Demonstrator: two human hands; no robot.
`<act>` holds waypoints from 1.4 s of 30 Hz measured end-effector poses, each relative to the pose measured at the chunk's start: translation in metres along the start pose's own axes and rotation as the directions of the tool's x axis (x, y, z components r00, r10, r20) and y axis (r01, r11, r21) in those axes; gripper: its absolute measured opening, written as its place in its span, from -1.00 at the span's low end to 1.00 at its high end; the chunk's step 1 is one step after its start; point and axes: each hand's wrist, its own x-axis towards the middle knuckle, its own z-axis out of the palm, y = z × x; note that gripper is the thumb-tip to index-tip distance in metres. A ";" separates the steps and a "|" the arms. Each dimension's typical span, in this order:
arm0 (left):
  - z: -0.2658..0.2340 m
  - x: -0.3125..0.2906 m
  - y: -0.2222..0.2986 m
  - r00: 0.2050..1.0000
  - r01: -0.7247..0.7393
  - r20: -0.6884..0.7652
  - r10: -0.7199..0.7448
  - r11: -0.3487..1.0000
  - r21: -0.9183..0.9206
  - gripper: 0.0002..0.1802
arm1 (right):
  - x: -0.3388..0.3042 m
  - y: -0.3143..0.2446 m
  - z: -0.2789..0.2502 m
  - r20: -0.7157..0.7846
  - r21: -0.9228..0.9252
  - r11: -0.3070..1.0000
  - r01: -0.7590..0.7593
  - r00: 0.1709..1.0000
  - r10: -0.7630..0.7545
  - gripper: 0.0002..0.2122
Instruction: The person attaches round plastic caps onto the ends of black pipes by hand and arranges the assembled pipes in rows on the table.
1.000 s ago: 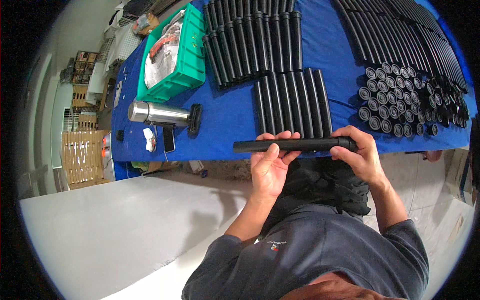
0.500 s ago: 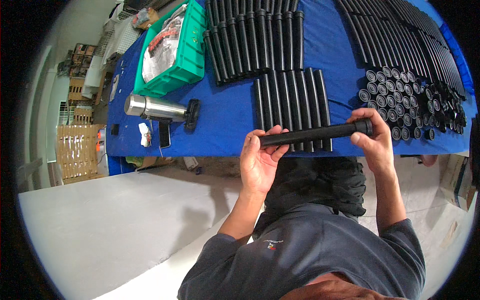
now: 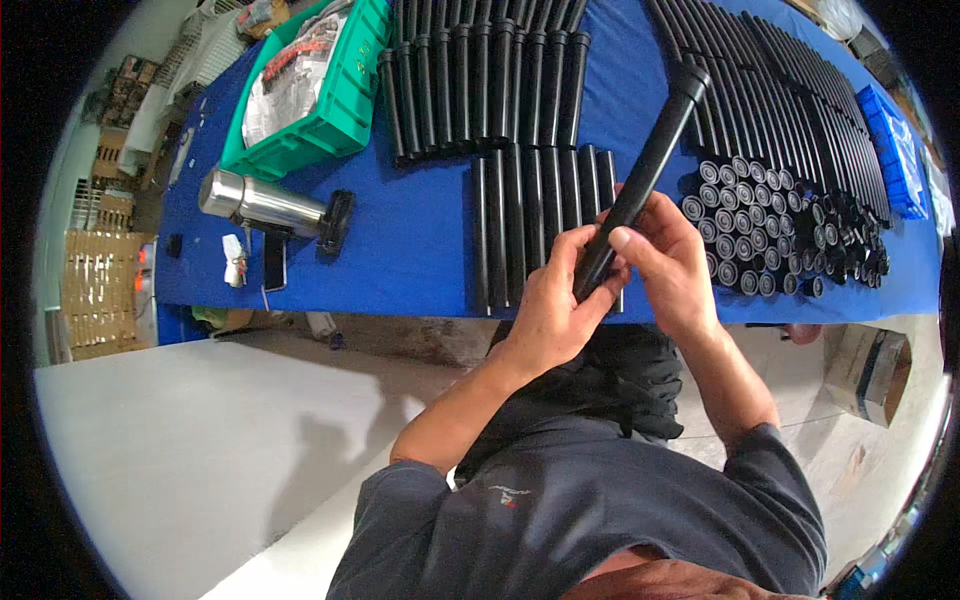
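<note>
A black capped tube (image 3: 647,165) is held slantwise above the table's front edge, its wider capped end up and to the right. My left hand (image 3: 562,302) wraps round the lower end. Higher on the shaft, my right hand (image 3: 672,258) grips it with the thumb laid across. Below and to the left of my hands lies a row of uncapped black tubes (image 3: 534,205), partly covered by them. To the right, round black end caps (image 3: 740,220) stand in a cluster.
Capped tubes (image 3: 480,90) lie in rows farther back, and more plain tubes (image 3: 780,90) at the far right. A green crate (image 3: 345,125), a steel flask (image 3: 270,205) and a phone (image 3: 274,262) are on the left. A blue bin (image 3: 893,160) stands at the right edge.
The tube has swung from nearly level to a steep slant, capped end up. My right hand has slid from the capped end down the shaft, close to my left hand.
</note>
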 end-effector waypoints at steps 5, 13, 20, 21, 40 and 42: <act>0.000 -0.009 -0.001 0.998 -0.067 0.016 0.065 0.977 0.203 -0.41 | 0.001 -0.006 -0.018 -0.080 0.092 0.995 -0.037 0.996 0.045 -0.69; -0.032 -0.026 -0.016 0.995 0.039 0.096 -0.033 0.997 -0.069 -0.54 | -0.007 0.002 -0.061 -0.084 0.296 0.942 0.158 0.987 -0.139 -0.56; -0.050 -0.036 -0.015 0.973 0.219 0.086 -0.213 0.747 -0.628 -0.62 | -0.025 -0.004 -0.082 -0.098 0.252 0.939 0.235 0.971 -0.217 -0.45; -0.052 -0.037 -0.016 0.973 0.215 0.073 -0.217 0.754 -0.620 -0.62 | -0.029 -0.005 -0.080 -0.096 0.225 0.940 0.257 0.966 -0.241 -0.48; -0.026 -0.054 -0.019 0.976 0.079 -0.004 -0.217 0.369 -0.926 -0.70 | -0.063 0.004 -0.003 0.157 -0.402 0.897 0.185 0.979 -0.131 -0.71; -0.029 -0.056 -0.022 0.975 0.050 -0.039 -0.217 0.393 -0.918 -0.70 | -0.062 0.006 -0.001 0.167 -0.429 0.883 0.189 0.978 -0.128 -0.71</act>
